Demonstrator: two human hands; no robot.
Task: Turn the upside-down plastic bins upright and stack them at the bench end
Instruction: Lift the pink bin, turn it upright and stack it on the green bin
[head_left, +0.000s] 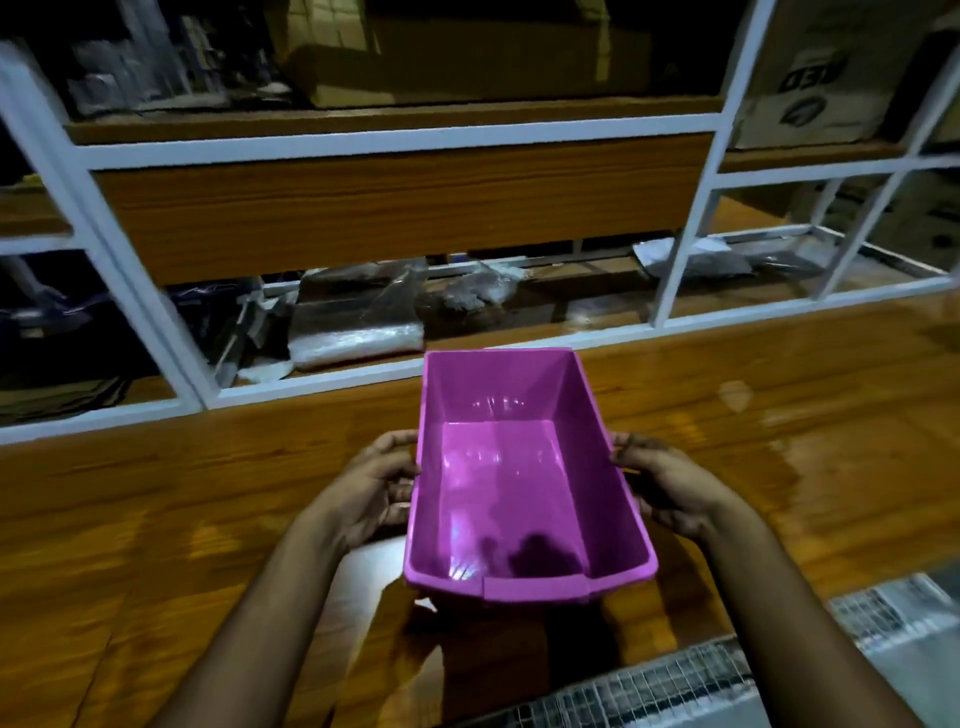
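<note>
A purple bin (524, 483) sits open side up, held between both hands above the wooden tabletop (156, 519). The left hand (363, 499) presses the bin's left wall, its fingers (402, 475) curled against the plastic just under the rim. The right hand (670, 488) clasps the bin's right wall, fingers (626, 452) hooked at the rim. The bin's inside is bare and glossy. Beyond the bin's far end stands a white-framed shelf (395, 140) with clear bags (358, 332) on its lowest level. Whether the bin's base touches the tabletop cannot be told.
</note>
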